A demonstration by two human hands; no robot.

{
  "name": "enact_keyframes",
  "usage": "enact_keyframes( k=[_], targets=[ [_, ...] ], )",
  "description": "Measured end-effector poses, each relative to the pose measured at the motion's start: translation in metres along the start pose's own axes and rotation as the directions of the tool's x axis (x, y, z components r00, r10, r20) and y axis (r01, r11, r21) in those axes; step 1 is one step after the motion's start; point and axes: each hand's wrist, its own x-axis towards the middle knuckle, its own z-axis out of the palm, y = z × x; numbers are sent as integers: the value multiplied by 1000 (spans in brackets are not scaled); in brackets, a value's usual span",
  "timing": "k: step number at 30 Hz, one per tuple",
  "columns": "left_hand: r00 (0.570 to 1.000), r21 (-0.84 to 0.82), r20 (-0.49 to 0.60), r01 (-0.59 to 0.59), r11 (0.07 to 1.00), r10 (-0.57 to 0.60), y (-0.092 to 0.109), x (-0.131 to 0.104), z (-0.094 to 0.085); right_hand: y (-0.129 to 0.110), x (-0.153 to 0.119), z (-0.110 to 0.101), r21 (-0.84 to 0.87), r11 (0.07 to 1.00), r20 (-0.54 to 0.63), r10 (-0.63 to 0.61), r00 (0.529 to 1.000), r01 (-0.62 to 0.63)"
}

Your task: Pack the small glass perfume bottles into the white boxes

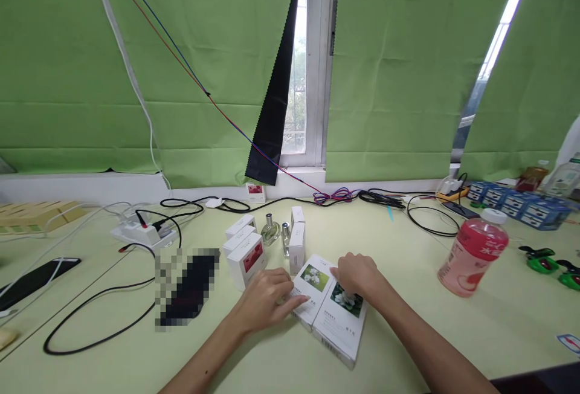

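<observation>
Two flat white boxes with flower pictures lie side by side on the table, angled away from me. At the left white box, my left hand is closed at its left edge, with the thumb laid over the printed face. My right hand is closed with curled fingers at the upper part of the right white box, covering some of its picture. Its fingertips are partly hidden. Just beyond stand small glass bottles with silver caps, one round bottle and one slim bottle.
White cartons with a red picture stand left of the bottles, and narrow white cartons to their right. A pink drink bottle is at the right. Black cables and a power strip occupy the left; blue boxes sit far right.
</observation>
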Motion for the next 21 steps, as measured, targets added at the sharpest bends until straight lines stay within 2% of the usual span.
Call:
enact_keyframes(
  k=[3, 5, 8, 10, 13, 16, 19, 21],
  targets=[
    [999, 115, 34, -22, 993, 18, 0, -2, -1, -7, -6, 0, 16, 1000, 17, -7, 1000, 6],
    [1000, 145, 5, -32, 989, 31, 3, -3, -1, -11, -10, 0, 31, 1000, 30, -7, 1000, 6],
    [998, 44, -22, -58, 997, 59, 12, -1, 2, -14, -14, 0, 46, 999, 45, -4, 999, 2],
    [993, -70, 59, -97, 993, 101, 20, 1, 4, -14, -14, 0, 44, 999, 37, -6, 999, 4],
    [954, -158, 251, -126, 979, 164, 27, 5, 5, -14, -9, -5, 32, 999, 3, -11, 1000, 11],
    [896, -201, 414, -80, 976, 159, 26, 6, 5, -17, 0, -17, 32, 999, -57, -2, 998, 4],
    [887, -283, 433, -37, 958, 162, 22, 7, 4, -29, 8, -33, 59, 998, -183, 23, 983, -12],
    [889, -314, 428, -24, 949, 164, 20, 7, 3, -40, 14, -43, 141, 990, -320, 42, 947, 4]
  ],
)
